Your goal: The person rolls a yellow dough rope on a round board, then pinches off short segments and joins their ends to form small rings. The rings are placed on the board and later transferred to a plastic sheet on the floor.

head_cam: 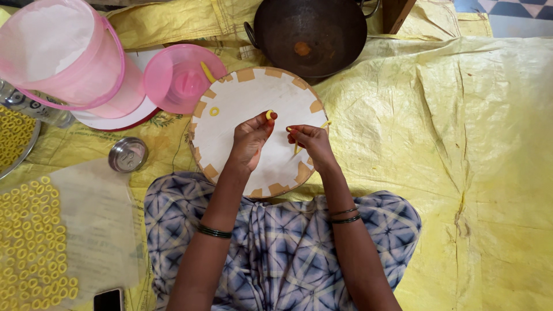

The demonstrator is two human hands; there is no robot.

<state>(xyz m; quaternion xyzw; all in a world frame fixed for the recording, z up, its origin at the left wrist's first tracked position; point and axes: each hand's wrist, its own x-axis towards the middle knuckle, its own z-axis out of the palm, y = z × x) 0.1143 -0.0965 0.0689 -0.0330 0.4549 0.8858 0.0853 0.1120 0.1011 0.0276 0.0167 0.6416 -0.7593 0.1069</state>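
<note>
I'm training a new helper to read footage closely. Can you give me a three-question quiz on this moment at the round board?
1. True or false: the left hand pinches a small yellow dough piece above the round white board.
2. What does the right hand hold?
A. a spoon
B. a thin yellow dough strip
C. a phone
3. Fill in: one finished dough ring lies on the board near the pink ___.

Key: 1 true; 2 B; 3 lid
</note>
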